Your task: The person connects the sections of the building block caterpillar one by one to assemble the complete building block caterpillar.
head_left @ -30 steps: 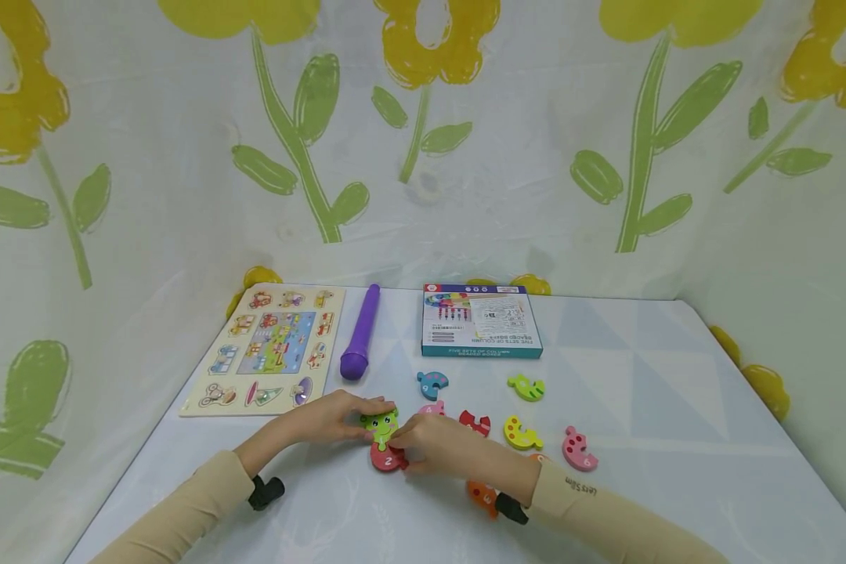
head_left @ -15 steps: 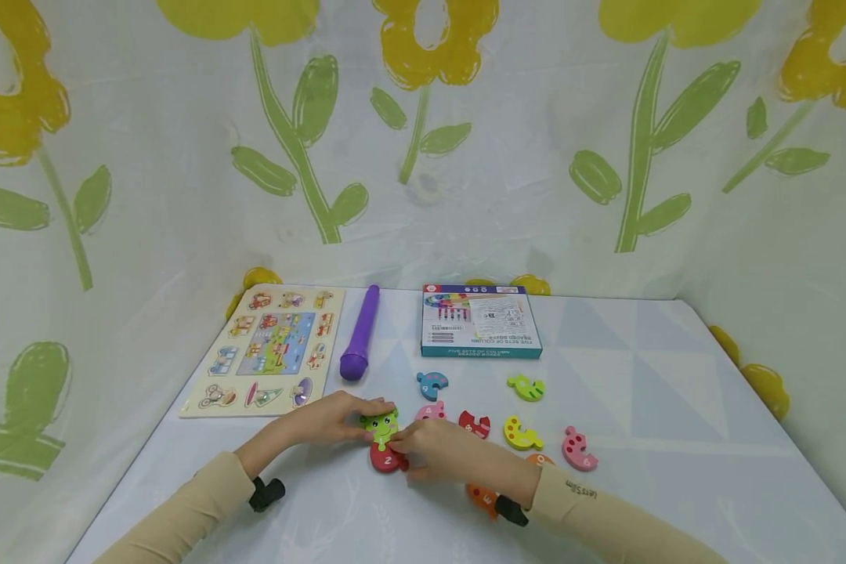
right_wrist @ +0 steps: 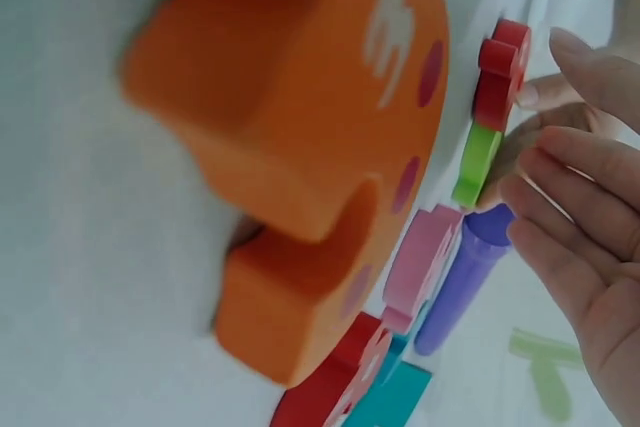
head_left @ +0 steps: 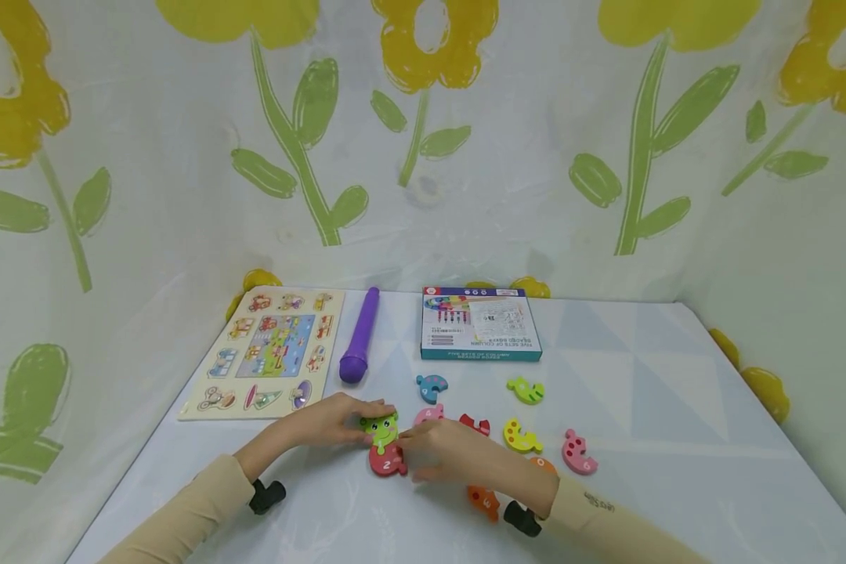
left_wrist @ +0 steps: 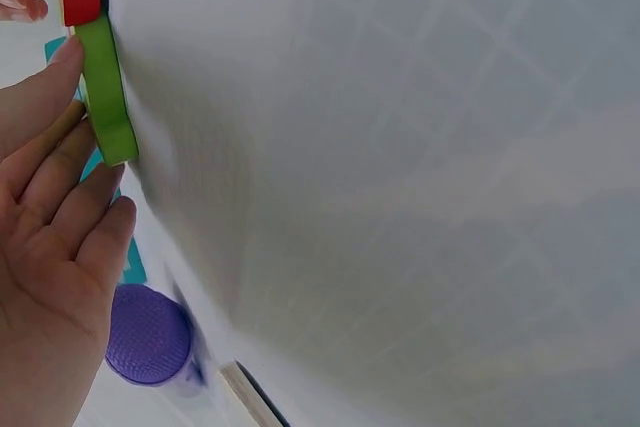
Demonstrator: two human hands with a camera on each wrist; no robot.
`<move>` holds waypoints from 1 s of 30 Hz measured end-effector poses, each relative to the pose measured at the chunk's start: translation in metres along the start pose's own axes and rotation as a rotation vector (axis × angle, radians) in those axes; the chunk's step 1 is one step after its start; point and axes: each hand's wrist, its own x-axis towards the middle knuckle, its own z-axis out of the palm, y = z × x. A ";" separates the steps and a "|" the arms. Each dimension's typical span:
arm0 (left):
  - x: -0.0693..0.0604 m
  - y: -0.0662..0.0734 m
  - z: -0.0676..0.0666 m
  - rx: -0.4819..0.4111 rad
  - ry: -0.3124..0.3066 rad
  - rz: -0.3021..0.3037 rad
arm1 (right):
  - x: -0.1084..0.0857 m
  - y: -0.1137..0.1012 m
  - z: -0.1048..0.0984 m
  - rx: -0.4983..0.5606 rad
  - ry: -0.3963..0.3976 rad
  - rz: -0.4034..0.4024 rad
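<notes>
The green smiling head piece (head_left: 381, 428) is joined to the red piece numbered 2 (head_left: 388, 459) on the table. My left hand (head_left: 334, 419) pinches the green piece between thumb and fingers; in the left wrist view the fingers of that hand (left_wrist: 60, 237) lie along the green edge (left_wrist: 108, 97). Just right of the red piece is my right hand (head_left: 446, 454), holding nothing. In the right wrist view this hand (right_wrist: 595, 217) has loosely extended fingers, apart from the red piece (right_wrist: 500, 72). Part of the pink piece (head_left: 430, 413) is hidden behind it.
Orange pieces (head_left: 483, 501), a blue one (head_left: 432, 388), a green one (head_left: 526, 390), a yellow one (head_left: 520, 435) and a pink one (head_left: 578, 453) lie around the right hand. Behind are a puzzle board (head_left: 218, 364), a purple microphone (head_left: 359, 337) and a box (head_left: 479, 325).
My right hand has let go of the red piece and shifted slightly to the right. My left hand stays at the green piece.
</notes>
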 end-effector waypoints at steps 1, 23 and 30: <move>0.000 0.000 0.000 0.002 -0.002 -0.001 | -0.002 0.000 0.000 0.009 -0.001 0.016; 0.002 0.000 0.001 -0.036 -0.027 -0.008 | -0.028 0.008 -0.009 0.161 0.036 0.135; 0.003 0.000 0.001 -0.042 -0.026 -0.002 | -0.034 0.013 -0.012 0.211 0.057 0.157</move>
